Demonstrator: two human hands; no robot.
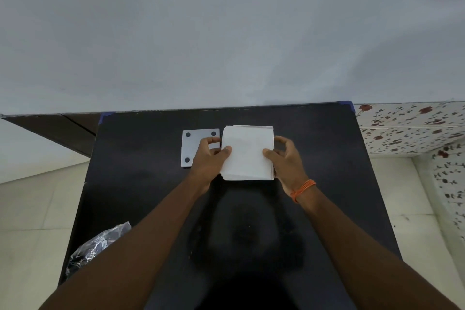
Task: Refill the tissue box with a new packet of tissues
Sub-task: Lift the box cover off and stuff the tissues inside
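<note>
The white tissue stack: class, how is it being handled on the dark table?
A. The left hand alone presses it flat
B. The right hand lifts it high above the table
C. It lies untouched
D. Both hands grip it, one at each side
D: the left hand and right hand each hold a side of the tissue stack, thumbs on top.

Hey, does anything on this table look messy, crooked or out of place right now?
Mostly tidy. The crumpled plastic wrapper hangs over the table's near-left edge and might slip off. The tissue stack, held by both hands, has slightly uneven edges.
</note>
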